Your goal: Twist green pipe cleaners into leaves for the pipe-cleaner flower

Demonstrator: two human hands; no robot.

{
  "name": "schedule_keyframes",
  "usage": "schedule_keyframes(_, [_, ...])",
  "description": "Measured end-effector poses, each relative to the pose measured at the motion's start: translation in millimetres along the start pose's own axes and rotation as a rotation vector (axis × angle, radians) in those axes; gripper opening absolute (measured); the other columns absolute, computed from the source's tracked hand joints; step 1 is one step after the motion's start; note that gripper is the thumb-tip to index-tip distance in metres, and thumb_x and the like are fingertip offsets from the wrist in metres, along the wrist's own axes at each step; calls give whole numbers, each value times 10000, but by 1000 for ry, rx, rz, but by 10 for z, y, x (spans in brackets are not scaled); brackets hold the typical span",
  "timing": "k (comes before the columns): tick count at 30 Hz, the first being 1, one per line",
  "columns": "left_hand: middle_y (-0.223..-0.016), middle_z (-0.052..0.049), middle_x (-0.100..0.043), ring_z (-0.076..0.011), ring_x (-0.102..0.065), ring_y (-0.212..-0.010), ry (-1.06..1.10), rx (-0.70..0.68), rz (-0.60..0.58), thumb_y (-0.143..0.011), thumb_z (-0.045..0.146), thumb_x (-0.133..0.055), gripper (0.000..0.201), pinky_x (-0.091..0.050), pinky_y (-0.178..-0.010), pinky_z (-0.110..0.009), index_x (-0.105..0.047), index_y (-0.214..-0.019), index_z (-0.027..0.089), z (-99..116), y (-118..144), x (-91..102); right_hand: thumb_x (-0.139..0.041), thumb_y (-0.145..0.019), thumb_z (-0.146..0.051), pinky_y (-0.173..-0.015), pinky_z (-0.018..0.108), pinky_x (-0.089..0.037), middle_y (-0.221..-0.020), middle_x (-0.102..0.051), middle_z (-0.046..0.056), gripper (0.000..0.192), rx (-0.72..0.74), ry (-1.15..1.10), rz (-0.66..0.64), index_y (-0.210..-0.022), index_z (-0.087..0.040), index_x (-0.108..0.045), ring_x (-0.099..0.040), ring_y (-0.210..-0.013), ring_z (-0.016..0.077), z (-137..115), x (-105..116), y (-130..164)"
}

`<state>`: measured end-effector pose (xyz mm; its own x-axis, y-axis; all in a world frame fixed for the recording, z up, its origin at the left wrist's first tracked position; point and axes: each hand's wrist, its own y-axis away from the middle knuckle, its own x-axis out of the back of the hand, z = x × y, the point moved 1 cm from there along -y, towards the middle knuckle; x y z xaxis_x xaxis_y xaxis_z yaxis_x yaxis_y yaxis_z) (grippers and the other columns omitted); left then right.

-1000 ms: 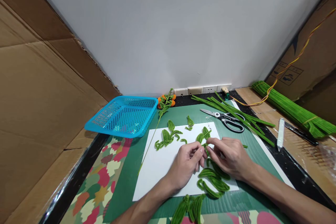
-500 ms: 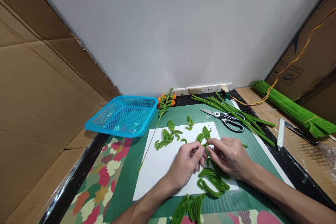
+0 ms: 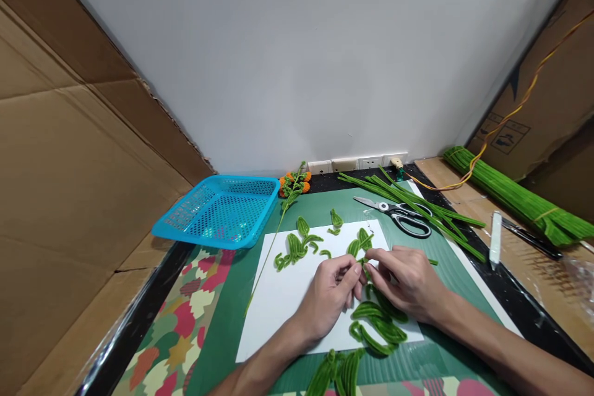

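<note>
My left hand [image 3: 331,291] and my right hand [image 3: 406,275] meet over the right part of a white sheet of paper [image 3: 273,315]. Both are closed, pinching a green pipe-cleaner leaf piece [image 3: 360,243] whose upper loops show above the fingertips; its lower part is hidden by the fingers. Beneath and in front of my right hand lie several bent green pipe-cleaner leaves [image 3: 380,325]. More small leaf pieces [image 3: 293,247] rest on the paper's left half. A further bunch of leaves [image 3: 346,374] lies at the near edge.
A blue mesh basket [image 3: 218,216] stands at the back left, beside orange flowers on a green stem [image 3: 288,195]. Scissors [image 3: 396,215] lie among loose green pipe cleaners [image 3: 440,213] at right. Beyond are a white-handled tool [image 3: 495,241], a pipe-cleaner bundle [image 3: 515,195] and a hanging cord [image 3: 522,105].
The whole view has shifted slightly, so the tabletop things sit a little lower. Both hands keep nearly the same pinch on the leaf piece.
</note>
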<state>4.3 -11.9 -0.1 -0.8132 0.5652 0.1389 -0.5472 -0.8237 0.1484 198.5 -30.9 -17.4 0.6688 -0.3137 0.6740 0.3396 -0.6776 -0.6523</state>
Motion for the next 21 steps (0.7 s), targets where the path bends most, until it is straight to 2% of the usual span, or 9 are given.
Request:
schedule_keyframes(7, [-668, 7, -599, -110, -485, -555, 6, 3, -11, -1063, 514, -513, 442, -403, -569, -232, -575, -790, 172, 7, 10, -4, -551, -1037, -175, -594, 285, -352, -626, -630, -31, 100, 2, 4, -4, -1070, -155, -644, -510, -521, 140, 5, -1, 3])
schedule_keyframes(13, [-684, 13, -595, -107, -482, -551, 4, 8, -15, -1056, 532, -527, 426, -387, -551, -227, -632, -878, 159, -33, 15, -1, -486, -1053, -142, -582, 287, -333, -620, -623, -25, 163, 11, 6, -11, -994, -164, -636, -477, -500, 130, 13, -3, 0])
schedule_keyframes(21, [-669, 12, -593, -119, -491, -567, -1, -2, -24, -1054, 537, -523, 447, -404, -582, -238, -575, -790, 179, -12, 8, 0, -525, -1056, -197, -603, 283, -357, -622, -645, -19, 118, -3, 6, -10, -1035, -171, -639, -518, -513, 141, 2, 7, -4])
